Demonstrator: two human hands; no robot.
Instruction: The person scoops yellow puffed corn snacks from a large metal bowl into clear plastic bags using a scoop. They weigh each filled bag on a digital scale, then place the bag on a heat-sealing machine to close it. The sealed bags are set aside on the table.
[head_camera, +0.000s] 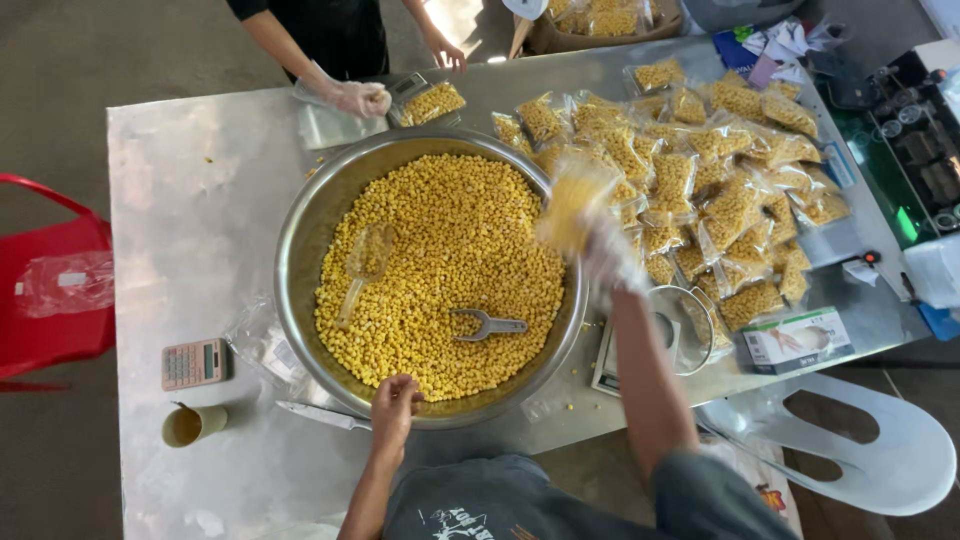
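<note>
A big steel bowl full of yellow corn kernels stands mid-table. My left hand rests bare on its near rim, fingers curled over the edge. My right hand, in a thin clear glove, holds a filled clear bag of corn above the bowl's right rim; both are blurred by motion. In the kernels lie a metal scoop and a clear plastic scoop.
Several filled corn bags are piled at the right. Another person's gloved hand holds a bag at a scale across the table. A calculator, a paper cup, a knife, a glove box and a scale with a round dish lie near me.
</note>
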